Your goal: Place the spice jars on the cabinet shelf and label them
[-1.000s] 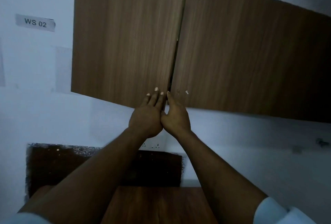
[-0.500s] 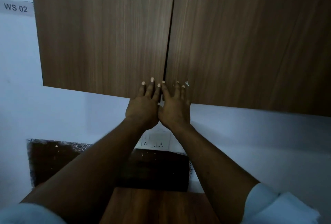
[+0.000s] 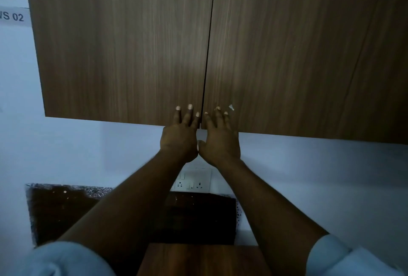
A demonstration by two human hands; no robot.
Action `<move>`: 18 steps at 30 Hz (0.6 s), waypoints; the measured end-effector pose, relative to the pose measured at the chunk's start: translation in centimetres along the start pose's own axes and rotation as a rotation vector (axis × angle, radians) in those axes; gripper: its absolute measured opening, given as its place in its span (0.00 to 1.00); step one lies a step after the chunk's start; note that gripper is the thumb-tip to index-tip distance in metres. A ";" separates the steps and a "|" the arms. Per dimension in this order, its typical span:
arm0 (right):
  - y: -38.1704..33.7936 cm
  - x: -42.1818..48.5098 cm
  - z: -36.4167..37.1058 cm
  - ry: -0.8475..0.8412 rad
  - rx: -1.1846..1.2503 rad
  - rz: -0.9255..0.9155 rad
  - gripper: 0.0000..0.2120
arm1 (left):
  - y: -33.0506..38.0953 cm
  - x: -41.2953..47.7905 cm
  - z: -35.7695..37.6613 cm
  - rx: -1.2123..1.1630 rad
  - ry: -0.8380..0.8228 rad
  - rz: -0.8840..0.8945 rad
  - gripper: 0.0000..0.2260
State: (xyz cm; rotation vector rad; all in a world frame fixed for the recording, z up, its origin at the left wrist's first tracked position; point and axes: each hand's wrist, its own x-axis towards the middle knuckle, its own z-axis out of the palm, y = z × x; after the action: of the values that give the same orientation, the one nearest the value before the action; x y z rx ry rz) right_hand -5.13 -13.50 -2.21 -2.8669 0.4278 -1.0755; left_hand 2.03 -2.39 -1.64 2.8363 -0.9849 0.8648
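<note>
The left hand and right hand lie side by side, fingers straight, touching the bottom edges of the closed left cabinet door and right cabinet door, with a wall socket just below the wrists and a wooden table lower still.

Cabinet: wall-mounted, brown wood-grain; left door, right door both closed, thin dark seam between.
</note>
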 end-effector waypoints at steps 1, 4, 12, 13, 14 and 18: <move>0.1 0.0 -0.4 -0.013 0.013 -0.005 0.43 | 0.0 -0.1 -0.3 -0.006 -0.011 0.006 0.46; 0.3 0.2 -1.8 -0.072 0.034 -0.006 0.42 | -0.4 -0.2 -1.4 -0.041 -0.039 0.015 0.45; 0.1 -0.9 -4.6 -0.083 0.098 -0.045 0.42 | -1.6 -1.5 -3.3 -0.059 -0.074 0.081 0.42; 0.1 -1.1 -5.0 -0.064 0.113 -0.059 0.41 | -1.7 -1.6 -3.3 -0.069 -0.075 0.092 0.42; -0.2 -1.6 -5.7 -0.055 0.121 -0.065 0.40 | -1.8 -1.8 -3.4 -0.080 -0.080 0.101 0.42; -1.7 -3.3 -8.7 0.163 0.302 -0.084 0.21 | -1.9 -2.4 -3.5 -0.131 -0.053 0.112 0.37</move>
State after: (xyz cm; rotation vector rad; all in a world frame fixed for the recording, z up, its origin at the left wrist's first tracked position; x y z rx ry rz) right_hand -12.72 -10.51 2.49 -2.5637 0.1367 -1.2702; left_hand -0.18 1.20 0.39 2.7296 -1.1713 0.7079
